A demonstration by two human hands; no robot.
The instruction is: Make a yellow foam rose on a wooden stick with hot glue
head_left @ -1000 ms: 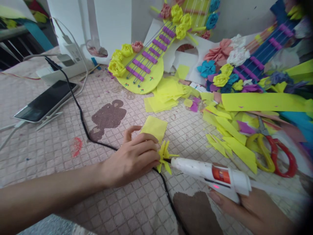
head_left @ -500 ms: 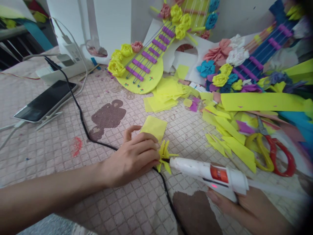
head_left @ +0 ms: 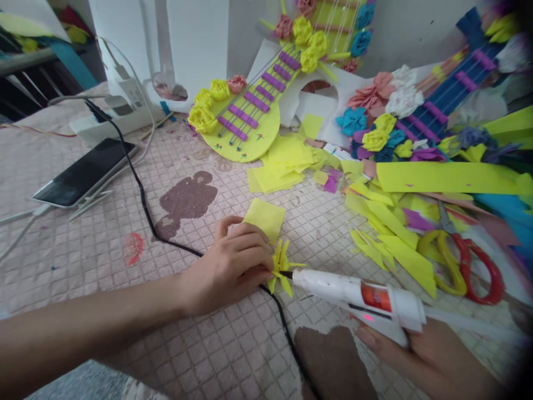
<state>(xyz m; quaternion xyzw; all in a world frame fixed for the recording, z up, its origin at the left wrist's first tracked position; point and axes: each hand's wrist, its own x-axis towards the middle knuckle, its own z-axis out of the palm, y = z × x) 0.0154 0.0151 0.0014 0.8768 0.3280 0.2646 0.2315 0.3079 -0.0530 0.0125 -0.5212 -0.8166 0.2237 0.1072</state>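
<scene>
Between the fingers of my left hand [head_left: 233,264] is a small yellow paper flower [head_left: 282,266] with narrow pointed petals. My left fingers are closed at its left side. My right hand [head_left: 428,355] grips a white glue gun [head_left: 358,294] by its handle, with a small red light lit on its side. The gun's dark nozzle points left and reaches the middle of the flower; whether it touches cannot be made out. A yellow paper square [head_left: 265,218] lies just beyond my left fingertips.
Scissors [head_left: 483,266] with yellow and red handles lie at the right among yellow strips [head_left: 403,258]. A yellow paper guitar [head_left: 245,122] and a blue one [head_left: 441,103] stand behind. A phone [head_left: 85,172], power strip [head_left: 112,122] and black cord [head_left: 144,205] are at the left.
The whole view has shifted slightly. My hands, the flower and the glue gun keep nearly the same places relative to each other.
</scene>
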